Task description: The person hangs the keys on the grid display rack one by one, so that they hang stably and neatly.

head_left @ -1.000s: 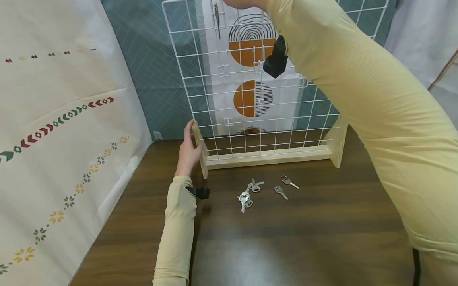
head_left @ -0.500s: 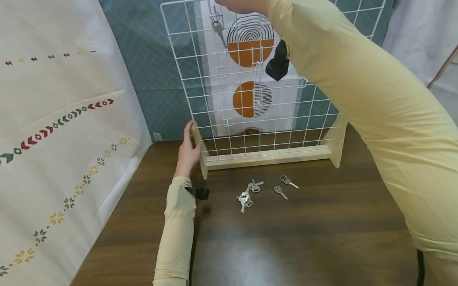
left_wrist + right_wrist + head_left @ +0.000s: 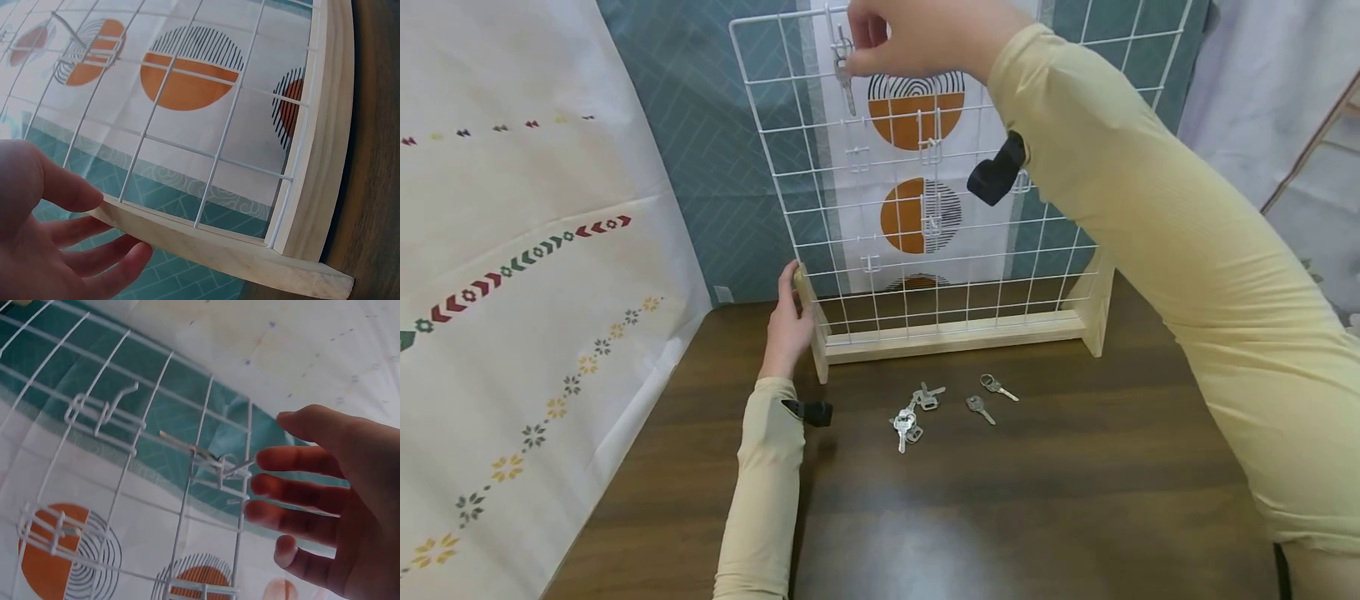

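Note:
A white wire grid panel [image 3: 762,131] stands upright in a pale wooden stand [image 3: 955,337]. My left hand [image 3: 787,333] grips the stand's left side piece [image 3: 187,240], thumb on the near face and fingers behind. Near the panel's upper left is my right hand [image 3: 932,33]. Its fingers are spread and hold nothing in the right wrist view. Beside those fingertips, a key [image 3: 844,83] hangs by its ring on a wire hook [image 3: 222,475]. A cluster of loose keys [image 3: 904,421] lies on the table in front of the stand.
Right of the cluster lie a single key [image 3: 979,408] and a key with a ring [image 3: 998,387] on the brown table [image 3: 1030,500]. More wire hooks [image 3: 103,412] project from the grid. Behind it hangs a poster [image 3: 902,217]; patterned white cloth [image 3: 550,333] covers the left side.
My right hand has come lower in the head view, its fingers now visible beside the hanging key. That key has swung round on its hook. The left hand keeps its grip on the stand.

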Demonstrator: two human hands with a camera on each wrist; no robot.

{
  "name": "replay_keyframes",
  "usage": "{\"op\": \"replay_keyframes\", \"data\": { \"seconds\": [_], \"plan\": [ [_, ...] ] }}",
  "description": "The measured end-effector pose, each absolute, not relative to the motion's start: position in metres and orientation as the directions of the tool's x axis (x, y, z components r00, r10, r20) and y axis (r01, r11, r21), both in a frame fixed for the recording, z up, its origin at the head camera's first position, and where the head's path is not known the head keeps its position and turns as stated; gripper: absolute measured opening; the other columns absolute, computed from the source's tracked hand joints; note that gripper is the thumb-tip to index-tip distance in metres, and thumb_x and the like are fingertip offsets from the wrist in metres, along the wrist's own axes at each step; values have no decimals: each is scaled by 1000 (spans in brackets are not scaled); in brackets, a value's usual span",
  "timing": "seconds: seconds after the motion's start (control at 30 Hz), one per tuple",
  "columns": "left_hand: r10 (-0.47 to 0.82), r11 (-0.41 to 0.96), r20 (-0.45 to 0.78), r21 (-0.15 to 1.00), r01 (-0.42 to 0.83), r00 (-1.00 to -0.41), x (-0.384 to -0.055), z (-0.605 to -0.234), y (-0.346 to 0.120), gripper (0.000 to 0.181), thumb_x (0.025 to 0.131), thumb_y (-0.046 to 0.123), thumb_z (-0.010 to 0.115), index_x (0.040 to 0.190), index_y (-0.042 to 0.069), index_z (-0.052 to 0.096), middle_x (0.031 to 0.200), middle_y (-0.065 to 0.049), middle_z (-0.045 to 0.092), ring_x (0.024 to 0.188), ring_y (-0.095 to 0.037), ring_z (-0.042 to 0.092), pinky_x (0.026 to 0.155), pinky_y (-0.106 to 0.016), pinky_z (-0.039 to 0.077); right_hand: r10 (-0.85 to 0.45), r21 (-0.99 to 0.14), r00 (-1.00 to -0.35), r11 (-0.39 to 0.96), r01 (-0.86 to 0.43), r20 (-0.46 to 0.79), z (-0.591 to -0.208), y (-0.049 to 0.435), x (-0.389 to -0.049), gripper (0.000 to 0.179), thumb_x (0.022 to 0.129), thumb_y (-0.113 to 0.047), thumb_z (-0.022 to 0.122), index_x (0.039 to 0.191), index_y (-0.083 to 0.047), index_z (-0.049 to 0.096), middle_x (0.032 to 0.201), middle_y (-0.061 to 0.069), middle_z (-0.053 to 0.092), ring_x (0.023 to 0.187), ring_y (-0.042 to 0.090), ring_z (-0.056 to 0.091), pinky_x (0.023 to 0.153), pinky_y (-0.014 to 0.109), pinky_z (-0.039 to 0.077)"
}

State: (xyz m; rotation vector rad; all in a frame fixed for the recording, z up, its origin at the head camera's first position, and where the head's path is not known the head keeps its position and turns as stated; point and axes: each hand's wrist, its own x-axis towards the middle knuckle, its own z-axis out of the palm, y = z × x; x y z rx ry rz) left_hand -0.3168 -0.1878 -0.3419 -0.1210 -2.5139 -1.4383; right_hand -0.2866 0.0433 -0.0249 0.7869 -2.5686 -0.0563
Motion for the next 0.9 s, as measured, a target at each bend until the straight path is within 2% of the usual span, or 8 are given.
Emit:
{"op": "replay_keyframes", "data": {
  "seconds": [0.1, 0.27, 0.47, 0.6, 0.7, 0.9],
  "plan": [
    [-56, 526, 259, 828, 192, -964, -315, -342, -194, 74, 98, 7, 43, 150, 48, 9, 149, -20, 40, 122, -43, 54, 95, -59, 46, -574, 163, -719, 812, -560, 392, -37, 47, -275, 38, 98, -39, 46, 105, -6, 64, 99, 10, 58, 95, 24, 49, 80, 33, 40],
    [-88, 558, 266, 812, 173, -960, -309, -341, -206, 76, 97, 7, 45, 150, 48, 9, 148, -20, 41, 117, -43, 56, 93, -59, 48, -638, 98, -672, 749, -656, 375, -63, 50, -259, 29, 97, -34, 52, 97, -9, 66, 88, 7, 61, 78, 19, 48, 71, 30, 36],
    [-89, 557, 270, 812, 177, -959, -307, -337, -210, 78, 96, 6, 45, 150, 49, 8, 150, -20, 40, 112, -41, 58, 87, -55, 49, -664, 19, -650, 705, -709, 369, -117, 61, -251, 24, 97, -32, 56, 91, -11, 66, 84, 5, 64, 76, 19, 54, 68, 31, 41],
    [-80, 582, 276, 793, 180, -958, -305, -334, -209, 80, 95, 5, 44, 151, 47, 6, 150, -19, 41, 95, -37, 58, 73, -44, 47, -677, -40, -645, 678, -734, 353, -165, 73, -251, 19, 95, -30, 61, 91, -12, 67, 81, 2, 63, 72, 17, 55, 64, 29, 42],
    [-76, 597, 286, 781, 186, -955, -303, -333, -207, 80, 94, 5, 44, 152, 45, 5, 149, -19, 43, 79, -32, 53, 65, -39, 41, -675, -79, -658, 676, -733, 333, -195, 81, -253, 16, 93, -28, 63, 91, -13, 67, 79, 0, 63, 69, 16, 53, 62, 29, 42],
    [-81, 586, 295, 787, 193, -952, -304, -331, -205, 81, 93, 4, 44, 151, 46, 6, 148, -19, 44, 68, -28, 47, 62, -37, 40, -683, -172, -671, 652, -738, 289, -240, 91, -260, 12, 93, -24, 64, 91, -13, 68, 84, 1, 64, 72, 18, 55, 67, 31, 45]
  ]
}}
